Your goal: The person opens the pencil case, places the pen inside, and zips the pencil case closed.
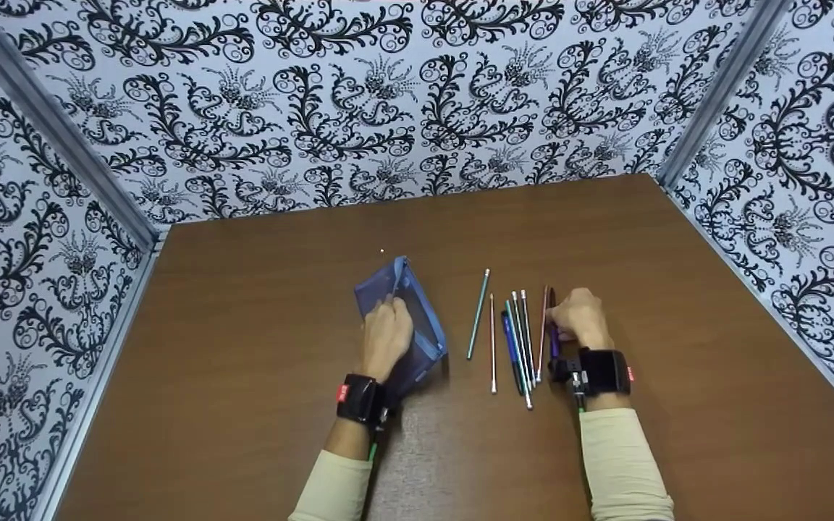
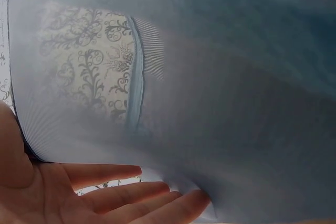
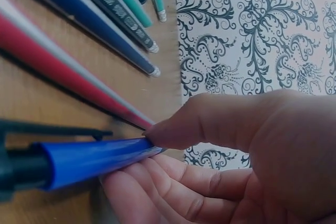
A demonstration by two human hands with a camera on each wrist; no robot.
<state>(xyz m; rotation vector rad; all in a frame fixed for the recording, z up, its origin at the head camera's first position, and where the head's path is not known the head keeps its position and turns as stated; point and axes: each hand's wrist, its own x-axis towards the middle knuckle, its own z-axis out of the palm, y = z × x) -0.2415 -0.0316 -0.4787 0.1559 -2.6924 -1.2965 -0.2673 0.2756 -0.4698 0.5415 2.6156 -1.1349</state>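
Observation:
My left hand (image 1: 386, 331) grips a blue mesh zip pouch (image 1: 428, 311), whose zipped opening gapes toward the right. In the left wrist view, the sheer pouch fabric (image 2: 236, 129) fills most of the picture, with the fingers (image 2: 126, 196) along its lower edge. My right hand (image 1: 582, 316) pinches a blue pen (image 3: 100, 162) between thumb and fingers, at the right end of a loose row of pencils. A red pencil (image 1: 543, 340) lies just left of that pen. More pencils (image 1: 525, 329) and another blue pen (image 1: 511, 347) lie side by side between the hands.
A teal pencil (image 1: 478, 315) and a pinkish pencil (image 1: 492, 347) lie nearer the pouch. The brown wooden table (image 1: 243, 304) is bordered by black-and-white patterned walls (image 1: 388, 108) at the back and both sides. A tiny white speck (image 1: 381, 250) is on the table behind the pouch.

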